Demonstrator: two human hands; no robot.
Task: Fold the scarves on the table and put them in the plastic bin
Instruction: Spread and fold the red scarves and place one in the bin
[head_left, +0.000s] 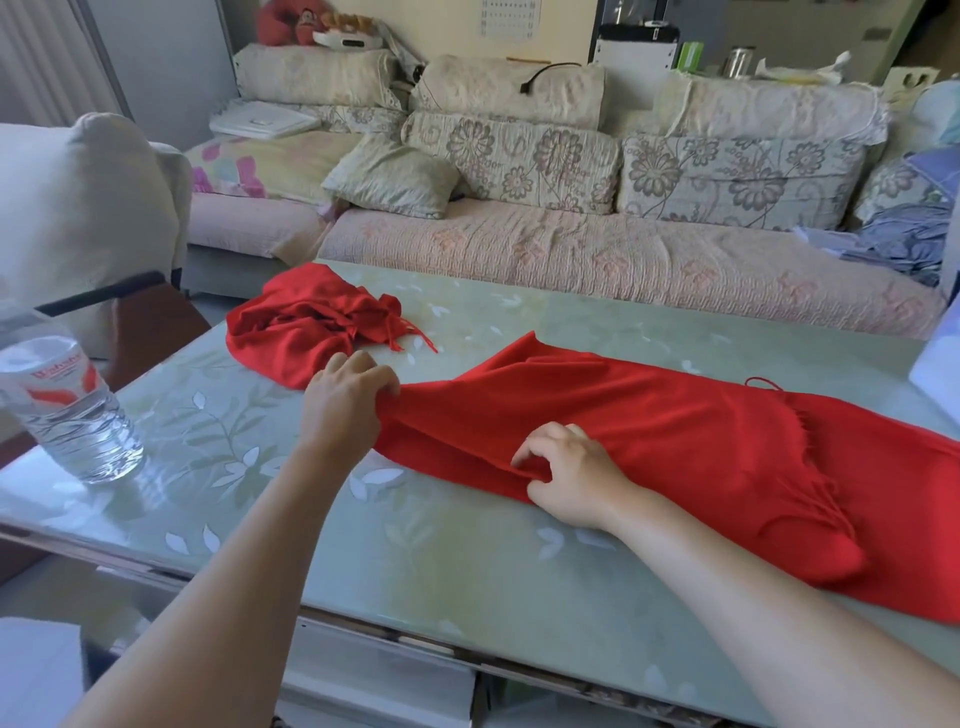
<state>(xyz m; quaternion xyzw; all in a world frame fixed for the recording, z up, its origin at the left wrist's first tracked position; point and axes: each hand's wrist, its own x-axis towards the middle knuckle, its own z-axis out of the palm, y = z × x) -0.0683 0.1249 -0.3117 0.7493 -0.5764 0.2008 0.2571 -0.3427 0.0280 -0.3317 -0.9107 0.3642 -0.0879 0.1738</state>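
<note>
Water bottle (67, 405) blocks the table's (441, 571) left end (near edge bare).

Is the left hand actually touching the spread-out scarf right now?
Touching. The head view shows the left hand gripping the spread-out scarf at its bunched end, fingers curled round the cloth.

Soft daylight fills the room. Along the far side runs a long sofa (597, 265) in a pale quilted cover, with floral back cushions (511, 161) lined up on it and 1 loose pillow (389, 176) leaning at the left. A red plush toy (291, 21) sits up top, and a calendar (506, 15) hangs on the wall behind. At left stands a chair (88, 192) under a white cover. Blue cloth (904, 239) is heaped at the sofa's right end. In front is the glass-topped table (467, 566), pale green with white leaves.
</note>
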